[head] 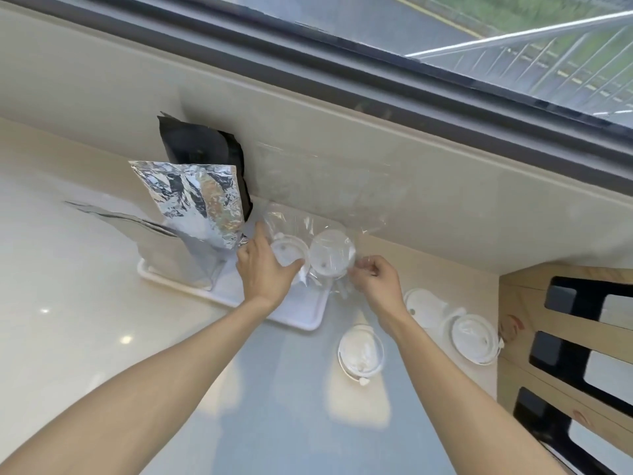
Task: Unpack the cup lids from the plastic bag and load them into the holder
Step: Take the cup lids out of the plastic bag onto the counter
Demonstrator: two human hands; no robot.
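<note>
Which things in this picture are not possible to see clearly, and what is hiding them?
- Head view: how many lids remain in the clear plastic bag; glare and folds blur them.
- Head view: the wooden holder is cut off by the right edge.
- Head view: the left hand covers part of the white tray.
- Head view: fingertips of the right hand are blurred against the bag.

The holder point(565, 351) is cut off by the right picture edge. The left hand point(265, 269) hides part of one lid point(289, 253) and the tray's point(301, 313) far edge. The bag's point(318, 186) outline is too faint to trace.
</note>
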